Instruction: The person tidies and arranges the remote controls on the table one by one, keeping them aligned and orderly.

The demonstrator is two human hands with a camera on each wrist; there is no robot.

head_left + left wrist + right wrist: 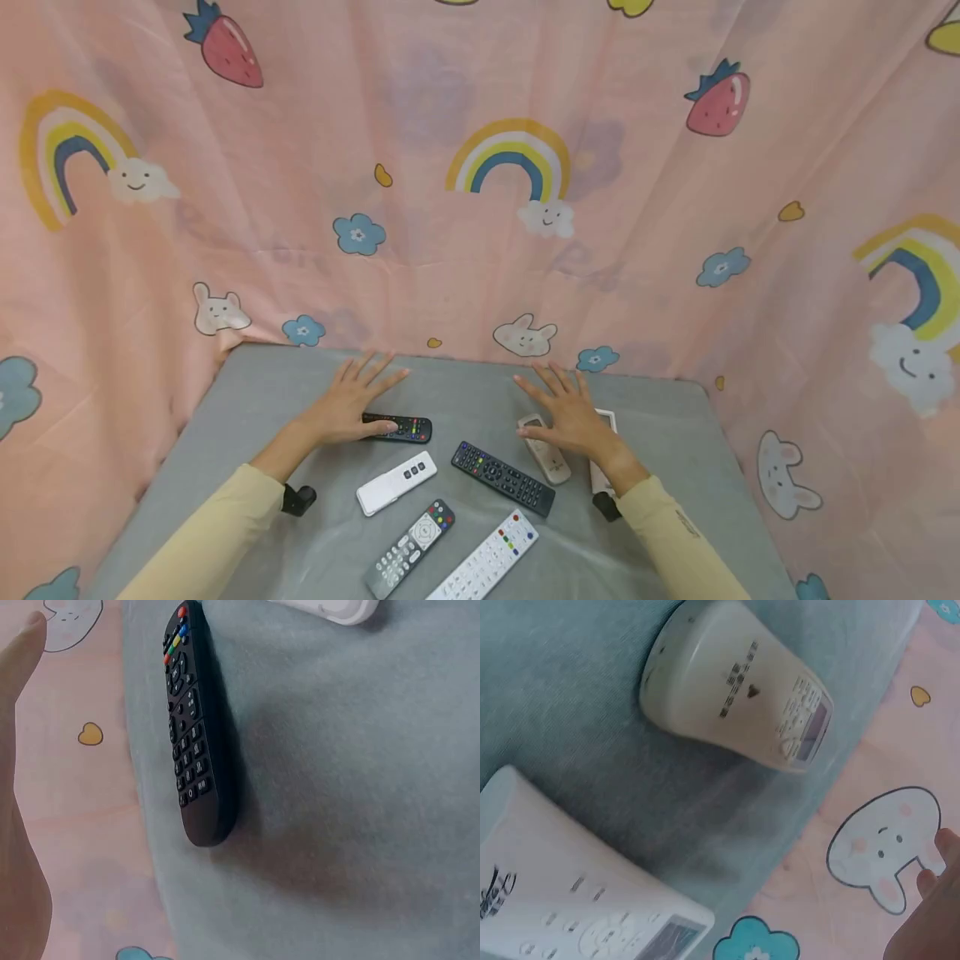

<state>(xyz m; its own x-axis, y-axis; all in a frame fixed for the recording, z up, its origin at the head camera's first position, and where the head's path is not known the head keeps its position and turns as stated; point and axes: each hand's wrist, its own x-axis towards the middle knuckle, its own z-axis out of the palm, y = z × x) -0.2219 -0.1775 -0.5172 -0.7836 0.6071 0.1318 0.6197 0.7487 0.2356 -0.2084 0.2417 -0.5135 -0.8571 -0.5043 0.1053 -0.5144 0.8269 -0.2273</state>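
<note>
My left hand (347, 408) has its fingers spread above a short black remote control (415, 429), partly hiding it. The left wrist view shows that black remote lying apart from the thumb (19, 664). My right hand (572, 421), fingers also spread, is over a cream air-conditioner remote (553, 465) and a white remote with a screen (599, 479). Both lie on the cloth in the right wrist view, away from the fingers (928, 883). Neither hand holds anything. Between the forearms lie a small white remote (396, 483) and a long black remote (504, 479).
Nearer the front edge are a dark grey remote (411, 548) and a long white remote (487, 560) with coloured buttons. All rest on a grey cloth-covered table (285, 379). A pink patterned curtain (420, 292) stands behind and at both sides.
</note>
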